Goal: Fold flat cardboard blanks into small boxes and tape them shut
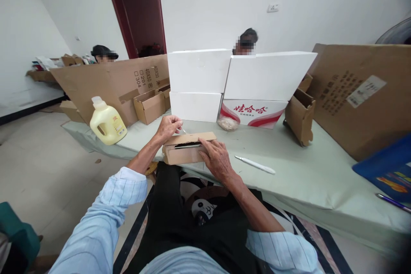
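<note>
A small brown cardboard box (184,156) lies at the front edge of the table, its top flap partly raised over a dark gap. My right hand (216,157) grips the box's right end, with fingers on the flap and thumb along the front. Above the box's left end, my left hand (169,128) is closed in a pinch. A thin, pale sliver shows below its fingertips, too small to make out. To the right of my right hand lies a white craft knife (255,165), flat on the cloth.
White boxes (195,72) stand across the table's back, a clear-wrapped bundle (228,124) before them. A yellow jug (107,122) and open cartons (150,106) are left. Large cardboard (362,94), a blue container (385,167) and a pen (393,202) are right. Two people sit beyond.
</note>
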Tool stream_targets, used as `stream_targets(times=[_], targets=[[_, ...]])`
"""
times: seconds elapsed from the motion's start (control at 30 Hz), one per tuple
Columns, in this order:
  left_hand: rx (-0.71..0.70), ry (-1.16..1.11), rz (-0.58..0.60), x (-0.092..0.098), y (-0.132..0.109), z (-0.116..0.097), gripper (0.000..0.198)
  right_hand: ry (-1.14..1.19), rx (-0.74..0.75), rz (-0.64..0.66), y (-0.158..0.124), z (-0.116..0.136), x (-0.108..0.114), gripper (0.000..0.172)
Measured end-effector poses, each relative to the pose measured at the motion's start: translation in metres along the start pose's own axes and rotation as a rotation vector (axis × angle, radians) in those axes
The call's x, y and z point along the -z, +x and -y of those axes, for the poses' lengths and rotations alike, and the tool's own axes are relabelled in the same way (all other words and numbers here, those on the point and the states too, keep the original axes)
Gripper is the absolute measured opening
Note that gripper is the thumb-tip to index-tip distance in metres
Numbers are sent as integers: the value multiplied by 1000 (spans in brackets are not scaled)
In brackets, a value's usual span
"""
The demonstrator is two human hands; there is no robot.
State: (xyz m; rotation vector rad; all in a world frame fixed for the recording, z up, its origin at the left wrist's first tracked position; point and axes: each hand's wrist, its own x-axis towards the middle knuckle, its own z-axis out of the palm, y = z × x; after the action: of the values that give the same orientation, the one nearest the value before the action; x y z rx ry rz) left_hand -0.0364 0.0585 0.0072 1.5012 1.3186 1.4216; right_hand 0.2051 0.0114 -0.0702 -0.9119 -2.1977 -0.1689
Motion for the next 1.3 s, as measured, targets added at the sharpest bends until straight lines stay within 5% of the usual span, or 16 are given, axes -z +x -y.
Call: stream_targets(times=[0.23, 0.4, 0.57, 0.83, 1.13, 1.3], targets=[[12, -94, -47, 11, 9, -8, 23, 56, -24, 46, 5, -4, -1, 46], [-89, -139, 18, 17, -23, -31, 24, 63, -79, 119, 15, -10, 1, 46], [-80, -105, 114, 6, -55, -35, 23, 74, -107, 148, 27, -14, 1, 47], [-24, 11, 163, -11, -58, -22, 16, 102, -125, 164, 35, -18, 1, 49], [-397, 374, -23, -21, -73, -15, 14, 107, -89, 127, 39, -21, 0, 49], [-763, 568, 65, -35, -98, 13, 23, 115, -96, 138, 40, -20, 2, 48]])
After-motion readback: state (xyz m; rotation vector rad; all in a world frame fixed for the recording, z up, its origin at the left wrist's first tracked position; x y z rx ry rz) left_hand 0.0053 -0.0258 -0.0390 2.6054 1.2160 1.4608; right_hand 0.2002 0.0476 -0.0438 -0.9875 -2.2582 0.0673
